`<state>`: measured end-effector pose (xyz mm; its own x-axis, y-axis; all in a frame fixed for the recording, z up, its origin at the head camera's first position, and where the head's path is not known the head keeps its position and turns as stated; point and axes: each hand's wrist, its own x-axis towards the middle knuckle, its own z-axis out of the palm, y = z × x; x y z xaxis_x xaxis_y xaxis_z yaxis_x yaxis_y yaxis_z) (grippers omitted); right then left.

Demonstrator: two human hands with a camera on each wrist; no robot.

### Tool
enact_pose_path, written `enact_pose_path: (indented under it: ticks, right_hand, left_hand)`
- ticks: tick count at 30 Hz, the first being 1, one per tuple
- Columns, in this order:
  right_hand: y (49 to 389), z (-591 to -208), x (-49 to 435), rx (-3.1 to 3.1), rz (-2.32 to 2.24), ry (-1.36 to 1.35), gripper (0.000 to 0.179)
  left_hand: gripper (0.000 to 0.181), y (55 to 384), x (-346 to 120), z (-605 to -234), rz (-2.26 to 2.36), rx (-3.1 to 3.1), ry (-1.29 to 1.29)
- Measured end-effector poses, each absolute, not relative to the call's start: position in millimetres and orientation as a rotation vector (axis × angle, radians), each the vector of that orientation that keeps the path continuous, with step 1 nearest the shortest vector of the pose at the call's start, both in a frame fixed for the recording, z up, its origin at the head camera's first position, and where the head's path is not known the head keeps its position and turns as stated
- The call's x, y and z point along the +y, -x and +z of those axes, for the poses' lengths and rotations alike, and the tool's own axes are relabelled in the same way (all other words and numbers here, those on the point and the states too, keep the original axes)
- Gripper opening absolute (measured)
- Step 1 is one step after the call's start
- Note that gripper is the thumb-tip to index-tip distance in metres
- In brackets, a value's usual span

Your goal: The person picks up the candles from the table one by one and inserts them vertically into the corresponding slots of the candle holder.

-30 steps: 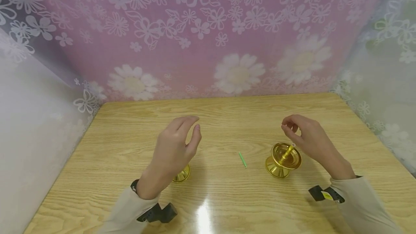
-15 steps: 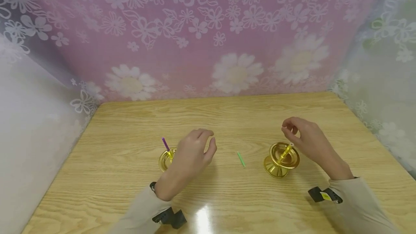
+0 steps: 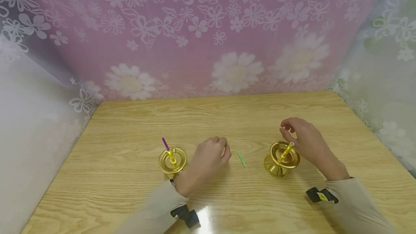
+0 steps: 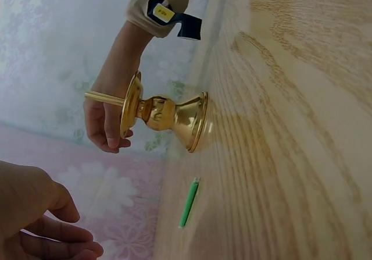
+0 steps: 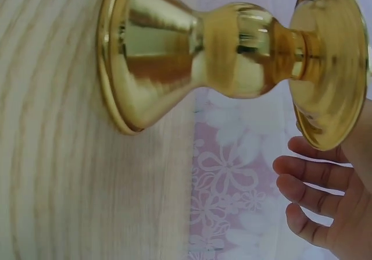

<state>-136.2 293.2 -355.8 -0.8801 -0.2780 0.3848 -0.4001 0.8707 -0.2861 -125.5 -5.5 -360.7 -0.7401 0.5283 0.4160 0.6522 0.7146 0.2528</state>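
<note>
My left hand [image 3: 208, 160], fingers slightly bent with nothing between them, hovers over the middle of the table. Just right of it lies a thin green candle [image 3: 241, 158], apart from the fingers [image 4: 67, 205] in the left wrist view. A gold candle holder [image 3: 275, 170] stands upright on the right, its central tube without a candle. Beside and behind that holder's dish, my right hand [image 3: 307, 138] hangs loosely curled, holding nothing; its fingers [image 5: 314, 173] show in the right wrist view. Left of my left wrist, a second gold candle holder [image 3: 183, 154] bears a purple candle [image 3: 165, 143].
The wooden table [image 3: 130, 125] carries both holders and the green candle. Flower-printed pink cloth [image 3: 182, 57] hangs behind its far edge, and pale panels [image 3: 32, 118] close in both sides. A light reflection shines near the front.
My left hand has moved right, from over the left candle holder towards the green candle, uncovering that holder and its purple candle. The right hand has barely moved.
</note>
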Motion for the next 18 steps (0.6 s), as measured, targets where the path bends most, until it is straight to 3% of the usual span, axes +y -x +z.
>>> enact_pose_path:
  ticks: [11,18]
  right_hand:
    - [135.2,-361.8,292.3,-2.634,0.415,-0.534,0.042]
    - [132.2,-361.5,295.0,-2.791,0.414,-0.484,0.057]
  left_hand:
    - [0.030,131.7,15.3,-374.8,-0.545,-2.726,0.909]
    - [0.025,136.2,27.0,-378.5,-0.459,-2.854,0.894]
